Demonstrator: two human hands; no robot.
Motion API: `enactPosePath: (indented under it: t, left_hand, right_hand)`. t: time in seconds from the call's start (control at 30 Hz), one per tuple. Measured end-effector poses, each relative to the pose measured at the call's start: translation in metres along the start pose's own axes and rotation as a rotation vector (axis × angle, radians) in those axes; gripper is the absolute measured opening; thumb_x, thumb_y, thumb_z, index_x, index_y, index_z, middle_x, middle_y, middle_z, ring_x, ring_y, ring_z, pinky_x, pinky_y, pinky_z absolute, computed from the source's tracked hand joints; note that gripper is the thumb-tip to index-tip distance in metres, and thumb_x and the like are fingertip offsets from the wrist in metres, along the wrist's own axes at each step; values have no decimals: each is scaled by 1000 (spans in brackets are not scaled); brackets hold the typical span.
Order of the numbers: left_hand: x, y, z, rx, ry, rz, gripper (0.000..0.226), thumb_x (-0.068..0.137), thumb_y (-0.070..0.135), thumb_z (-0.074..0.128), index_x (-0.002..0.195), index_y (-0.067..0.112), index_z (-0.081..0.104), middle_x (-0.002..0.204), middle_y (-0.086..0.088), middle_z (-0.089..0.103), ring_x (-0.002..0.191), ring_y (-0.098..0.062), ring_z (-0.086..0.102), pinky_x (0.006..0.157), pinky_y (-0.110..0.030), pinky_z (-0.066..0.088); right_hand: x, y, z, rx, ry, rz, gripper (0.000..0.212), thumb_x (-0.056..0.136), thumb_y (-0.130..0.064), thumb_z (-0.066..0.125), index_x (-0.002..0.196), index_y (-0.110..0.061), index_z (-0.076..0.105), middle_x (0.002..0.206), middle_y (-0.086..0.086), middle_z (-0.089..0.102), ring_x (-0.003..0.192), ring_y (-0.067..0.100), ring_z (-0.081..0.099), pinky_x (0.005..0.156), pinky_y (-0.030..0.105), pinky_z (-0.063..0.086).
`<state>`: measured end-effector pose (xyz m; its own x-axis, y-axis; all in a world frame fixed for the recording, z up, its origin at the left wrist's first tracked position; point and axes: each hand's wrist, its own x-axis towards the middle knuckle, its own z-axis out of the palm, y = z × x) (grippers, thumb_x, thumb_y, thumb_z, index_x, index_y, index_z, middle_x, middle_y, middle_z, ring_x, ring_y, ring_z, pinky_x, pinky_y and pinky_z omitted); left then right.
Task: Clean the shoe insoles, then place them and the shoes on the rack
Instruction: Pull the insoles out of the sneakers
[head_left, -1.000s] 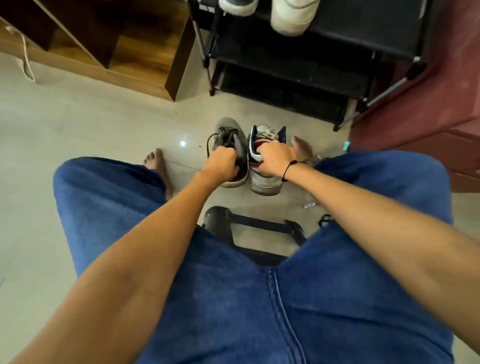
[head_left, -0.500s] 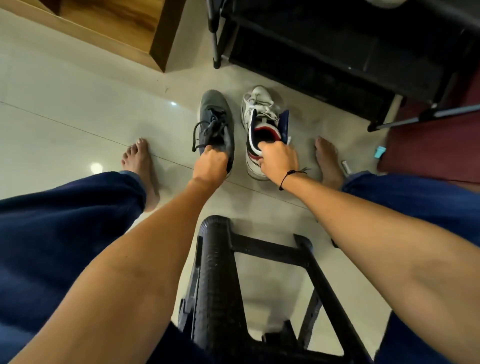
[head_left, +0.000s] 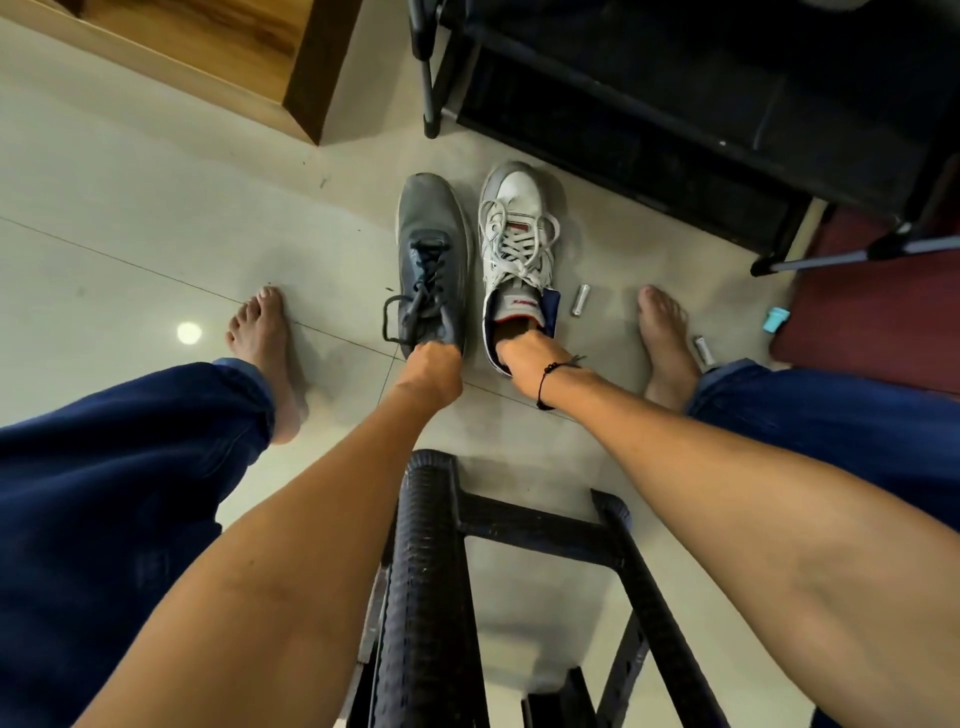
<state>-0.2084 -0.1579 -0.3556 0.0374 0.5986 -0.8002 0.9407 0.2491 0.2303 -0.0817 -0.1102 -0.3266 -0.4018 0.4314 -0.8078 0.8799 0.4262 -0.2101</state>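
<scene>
My left grip (head_left: 430, 375) clutches the grey mesh shoe's (head_left: 430, 244) heel; my right grip (head_left: 527, 353) reaches inside the white leather shoe (head_left: 517, 228), fingers hidden.

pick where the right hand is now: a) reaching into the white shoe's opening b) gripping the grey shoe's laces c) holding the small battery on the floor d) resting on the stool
a: the right hand has its fingers down inside the heel opening of the white shoe, while the left hand holds the grey shoe at its heel.
</scene>
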Motion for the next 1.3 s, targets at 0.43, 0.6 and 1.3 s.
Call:
enactPosePath:
  t: [0.43,0.6,1.3]
  left_hand:
    - [-91,83,-124,-52,405,187,26,89,6,46,109,-2,61,113,-21,63,106,-36,58,87,-39,43]
    - [-148,112,-187,-41,589,266,32,88,7,48,117,-1,57,121,-19,59,114,-34,54,93,-37,43]
    - [-164,168,-347,35,550,284,19,85,11,59,101,5,51,84,-6,49,88,-24,48,71,-29,38]
  right_hand:
    - [-112,3,-96,108,336,164,25,89,-8,49,111,-7,61,116,18,60,109,34,56,82,34,47]
    - [-182,3,-142,138,536,168,30,87,-2,45,112,-6,60,116,18,61,111,34,54,88,35,46]
    - [-216,37,-300,120,711,229,36,87,-15,54,118,-1,43,117,20,54,106,37,53,80,39,46]
